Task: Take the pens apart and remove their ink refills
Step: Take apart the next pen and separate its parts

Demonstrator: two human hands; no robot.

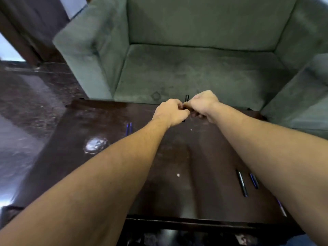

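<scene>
**Both hands closed on a black pen over the far edge of the table**

Seen from the head camera, looking down along two bare forearms stretched over a dark, glossy table (99, 121). Beyond its far edge, a grey-green sofa (195, 68), empty-seated, filling the upper frame. To the left, dark polished floor (26, 103) with pale glare. On the table's left part, a bright blotch of reflected light (95, 145) and, further off, two thin blue refills (129, 128) lying side by side, touching or nearly so. A few pale specks scattered mid-table.

On the right part, near the right forearm, a black pen piece (241, 182) lying at a slant, and just beside it a shorter blue-and-black piece (254, 180), partly crossed by the arm. Closer to the near edge, a pale, blurred stick (282, 208), mostly hidden under the same forearm; not identifiable.

Held above the far edge: a black pen (186, 98), roughly upright, its top end poking out above the knuckles and a short dark tip showing below the left hand (171, 111). Left fingers curled shut around its lower part; right hand (202, 103) pinched closed on it from the other side, thumbs meeting at the middle. Barrel between the two grips covered by fingers, so any joint or gap not visible. Hands touching each other, both clear of the tabletop.
</scene>
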